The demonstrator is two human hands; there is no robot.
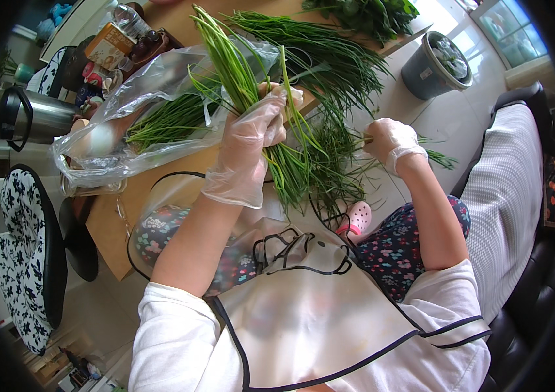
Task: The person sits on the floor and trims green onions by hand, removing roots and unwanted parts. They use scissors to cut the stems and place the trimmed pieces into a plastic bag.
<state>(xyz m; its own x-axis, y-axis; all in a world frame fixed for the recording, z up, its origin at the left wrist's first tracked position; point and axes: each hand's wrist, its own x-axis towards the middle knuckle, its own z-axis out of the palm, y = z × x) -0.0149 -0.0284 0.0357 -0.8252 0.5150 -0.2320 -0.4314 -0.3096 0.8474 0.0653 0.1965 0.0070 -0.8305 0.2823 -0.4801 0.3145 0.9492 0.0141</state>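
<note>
In a clear plastic glove, my left hand (258, 127) is closed around a bunch of garlic chives (231, 63), pale stems up and green leaf ends hanging below the fist. My right hand (389, 139), also gloved, is closed at the right, with thin stems showing on both sides of its fist. Between and below the hands hangs a tangle of thin green leaves (334, 166). A large pile of chives (307, 49) lies on the wooden table, its leaves over the edge. More chives (174, 117) lie in an open clear plastic bag (145, 78) at the left.
Leafy greens (365, 17) lie at the table's far end (170, 14). A grey bucket (422, 68) stands on the tiled floor. At the left are a steel kettle (47, 110), a box (110, 46), a plastic bottle (128, 19) and a patterned chair (25, 255). A covered sofa (498, 196) is at the right.
</note>
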